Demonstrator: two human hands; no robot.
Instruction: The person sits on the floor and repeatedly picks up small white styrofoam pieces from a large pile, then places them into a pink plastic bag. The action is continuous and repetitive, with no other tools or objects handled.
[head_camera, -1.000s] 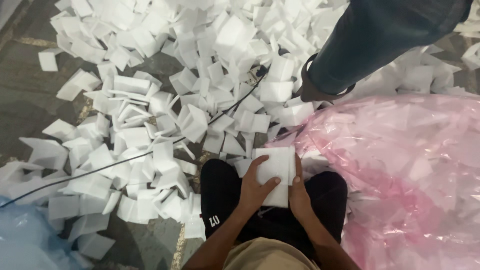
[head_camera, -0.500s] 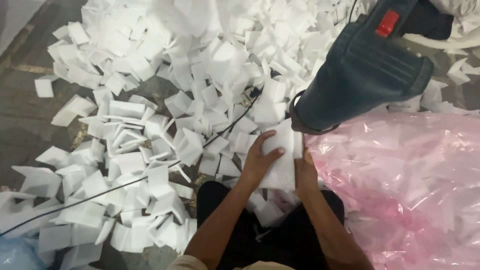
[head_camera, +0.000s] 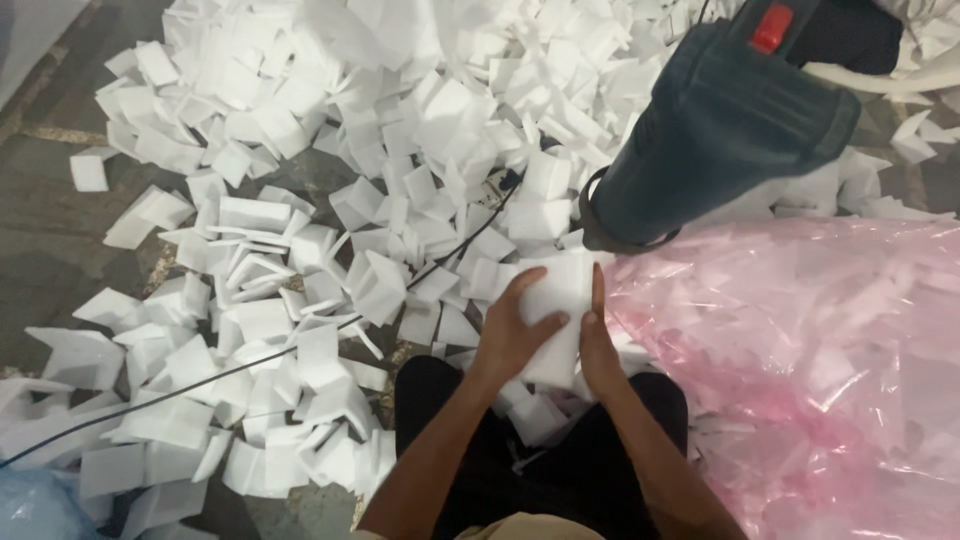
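— Grey stone floor (head_camera: 60, 230) everywhere, and it is buried under a heap of white foam offcuts (head_camera: 330, 200) that spreads from the far side down to the near left. What are the hands doing?

— Both are on one white foam block (head_camera: 555, 320), just in front of the person's dark-clad knees. The left hand (head_camera: 510, 335) lies over its left face with fingers spread, thumb across the front; the right hand (head_camera: 597, 345) presses flat along its right edge. Held between the palms like that, probably to square it up or keep several thin pieces stacked; I can't tell whether it is one slab or a few.

— And on the right?

— A big pink plastic bag (head_camera: 810, 370), crumpled, with foam pieces showing through it. The block sits right at its near-left edge.

— That dark thing above?

— A dark teal leg (head_camera: 720, 130) of someone standing just beyond the block, foot among the scraps. A thin black cable (head_camera: 260, 358) runs across the heap from near left toward the middle.

— Any change from half a second back?

— Little. The block has stayed clamped between both hands in much the same spot; the view has dipped slightly, and the standing leg has hardly shifted.
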